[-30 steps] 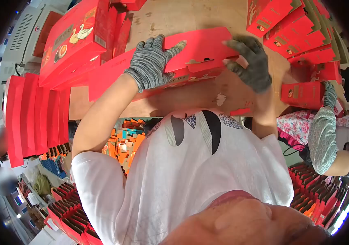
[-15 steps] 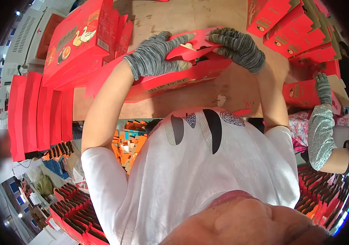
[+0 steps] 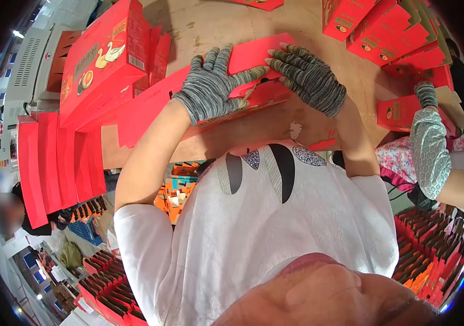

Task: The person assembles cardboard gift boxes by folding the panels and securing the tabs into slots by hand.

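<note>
A long red box point(image 3: 153, 111) lies on the wooden table in front of me, its printed side partly hidden behind my hands. My left hand point(image 3: 210, 84), in a grey striped glove, rests on its top with fingers spread. At the box's right end, my right hand point(image 3: 308, 79), gloved alike, touches the top edge with its fingers extended. The fingertips of both hands come close together near a dark slot in the top. The box's top looks flat there.
A large red box with a goose picture point(image 3: 101, 60) stands at left, above folded red cartons point(image 3: 60, 163). More red boxes point(image 3: 387, 38) stand at upper right. On the right, a co-worker's gloved hand point(image 3: 426, 95) touches a red box point(image 3: 397, 112). The wooden table point(image 3: 204, 22) extends behind.
The raised flap seen half a second ago now lies flat. My left fingers have spread, and my right hand has moved slightly down. The view has shifted a little.
</note>
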Demonstrator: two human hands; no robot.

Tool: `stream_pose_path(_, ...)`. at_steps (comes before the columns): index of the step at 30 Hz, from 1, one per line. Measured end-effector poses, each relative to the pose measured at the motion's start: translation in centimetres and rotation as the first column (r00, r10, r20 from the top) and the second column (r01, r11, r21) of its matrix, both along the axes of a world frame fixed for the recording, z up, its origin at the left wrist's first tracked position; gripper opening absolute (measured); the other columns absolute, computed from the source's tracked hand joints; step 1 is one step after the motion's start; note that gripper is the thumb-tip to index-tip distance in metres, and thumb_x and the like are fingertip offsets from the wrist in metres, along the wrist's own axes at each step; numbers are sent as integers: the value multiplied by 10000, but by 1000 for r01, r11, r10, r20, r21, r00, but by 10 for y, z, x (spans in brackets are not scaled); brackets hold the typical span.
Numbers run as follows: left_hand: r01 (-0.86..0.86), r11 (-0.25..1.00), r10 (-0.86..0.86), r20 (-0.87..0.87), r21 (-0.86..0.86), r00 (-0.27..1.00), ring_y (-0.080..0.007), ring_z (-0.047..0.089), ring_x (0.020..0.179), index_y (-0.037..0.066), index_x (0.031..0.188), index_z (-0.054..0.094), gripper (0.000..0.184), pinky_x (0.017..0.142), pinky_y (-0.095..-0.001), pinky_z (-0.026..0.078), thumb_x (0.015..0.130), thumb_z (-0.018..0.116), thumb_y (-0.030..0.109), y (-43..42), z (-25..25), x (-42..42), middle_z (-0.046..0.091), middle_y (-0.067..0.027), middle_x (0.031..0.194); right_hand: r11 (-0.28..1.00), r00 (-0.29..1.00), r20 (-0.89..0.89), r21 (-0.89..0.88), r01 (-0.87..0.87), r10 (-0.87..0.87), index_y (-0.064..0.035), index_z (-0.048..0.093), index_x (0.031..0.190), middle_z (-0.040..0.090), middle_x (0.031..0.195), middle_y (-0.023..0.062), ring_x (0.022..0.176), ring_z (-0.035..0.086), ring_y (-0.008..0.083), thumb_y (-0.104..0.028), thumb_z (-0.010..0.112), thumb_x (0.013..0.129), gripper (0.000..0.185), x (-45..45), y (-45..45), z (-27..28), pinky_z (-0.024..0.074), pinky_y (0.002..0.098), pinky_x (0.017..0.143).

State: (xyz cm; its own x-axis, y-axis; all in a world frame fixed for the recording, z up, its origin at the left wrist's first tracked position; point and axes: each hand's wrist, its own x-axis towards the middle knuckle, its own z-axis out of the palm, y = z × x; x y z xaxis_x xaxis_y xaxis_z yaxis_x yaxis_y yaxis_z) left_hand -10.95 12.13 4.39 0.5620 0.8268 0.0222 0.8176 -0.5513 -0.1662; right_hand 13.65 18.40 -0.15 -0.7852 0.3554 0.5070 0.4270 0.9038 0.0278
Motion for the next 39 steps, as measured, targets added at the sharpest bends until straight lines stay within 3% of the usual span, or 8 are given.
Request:
stream_pose_path(14,-265,960,252,-130,-92,959,-451,334,1196,434,1399,221,689,910,-584,308,796,541,531,-10,9,44,237,-302,1371,968,989,-66,-207,-141,130,-148,457,1307,430,1370,23,1275,378,274,-285,646,777,579,16,22,-1,244,458,1074)
stream_pose_path(19,-277,954,259,-153,-113,954,-444,311,1232,447,1407,167,735,911,-590,302,791,564,511,-17,12,43,215,-295,1387,966,968,67,-69,247,-243,-215,410,1346,398,1390,2,1293,340,254,-380,648,756,657,6,-10,6,181,489,1089)
stream_pose_path(26,-258,956,240,-138,-137,961,-433,267,1284,438,1419,103,824,923,-596,275,779,621,428,-19,18,35,172,-305,1412,955,942,178,137,261,-283,-181,394,1354,449,1336,56,1242,398,245,-332,600,808,602,-5,-14,73,243,467,1049)
stream_pose_path(28,-257,957,244,-106,-132,964,-435,270,1281,437,1418,114,817,921,-600,274,778,620,422,-18,15,30,176,-307,1410,989,787,-613,-149,-23,-75,-130,415,1332,463,1317,92,1236,407,279,-313,585,832,559,-11,-2,82,271,456,1048)
stream_pose_path(29,-249,961,241,-81,-120,967,-436,272,1279,435,1418,124,810,919,-605,274,778,620,417,-17,13,26,180,-309,1408,989,788,-611,-148,-20,-75,-130,415,1332,463,1317,92,1236,407,279,-313,585,832,559,-24,8,60,271,456,1048)
stream_pose_path(31,-224,968,214,-92,-115,973,-437,276,1275,434,1415,141,804,918,-610,273,773,624,408,-16,6,22,186,-309,1404,886,889,26,100,453,-458,-117,422,1319,512,1246,97,1150,478,257,-324,514,872,501,-49,28,-3,343,410,965)
stream_pose_path(38,-220,973,219,-13,-67,976,-430,306,1243,445,1396,214,743,926,-617,268,772,615,390,-8,-4,23,235,-304,1378,882,887,-42,96,461,-459,-95,533,1184,553,1173,109,1047,546,242,-271,561,862,368,-51,31,36,417,367,867)
stream_pose_path(39,-220,973,220,-11,-67,975,-430,306,1243,445,1396,214,743,926,-617,268,772,615,390,-8,-5,21,235,-304,1378,903,897,-222,116,414,-382,-91,542,1120,556,1083,93,958,542,218,-278,562,867,315,-56,31,54,421,342,806)
